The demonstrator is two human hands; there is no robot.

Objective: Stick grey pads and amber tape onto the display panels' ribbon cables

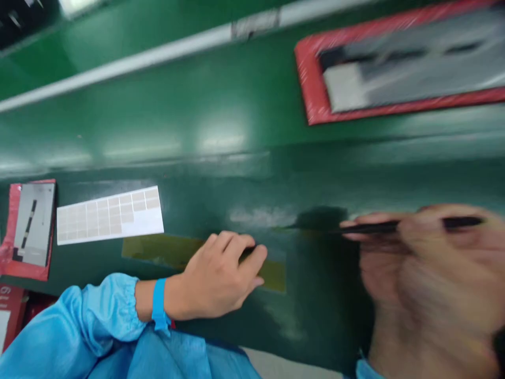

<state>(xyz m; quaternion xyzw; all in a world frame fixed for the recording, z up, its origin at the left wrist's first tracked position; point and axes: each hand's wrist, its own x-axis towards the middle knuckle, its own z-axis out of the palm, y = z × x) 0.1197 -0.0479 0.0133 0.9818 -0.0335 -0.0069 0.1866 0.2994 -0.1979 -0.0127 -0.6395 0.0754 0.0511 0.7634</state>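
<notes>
My left hand (221, 273) rests low over the green mat, its fingers curled and the thumb and index finger pinched together. A small dark thing (248, 252) shows between those fingertips, too hidden to name. Under this hand runs a strip of yellowish tape (161, 250) stuck to the mat. On the right, my right hand (430, 268) is smeared by motion and grips slim black tweezers (374, 228), which lie nearly level and point left. To the left of my left hand lies a white sheet of pale rectangular labels (94, 218), with some spaces at its lower right bare.
A red-edged plastic-covered picture sheet (311, 79) lies at the upper right. Another red-edged card (37, 226) is at the far left, above a red box (13, 310). A pale strip (158, 60) crosses the green bench (177, 116) at the back.
</notes>
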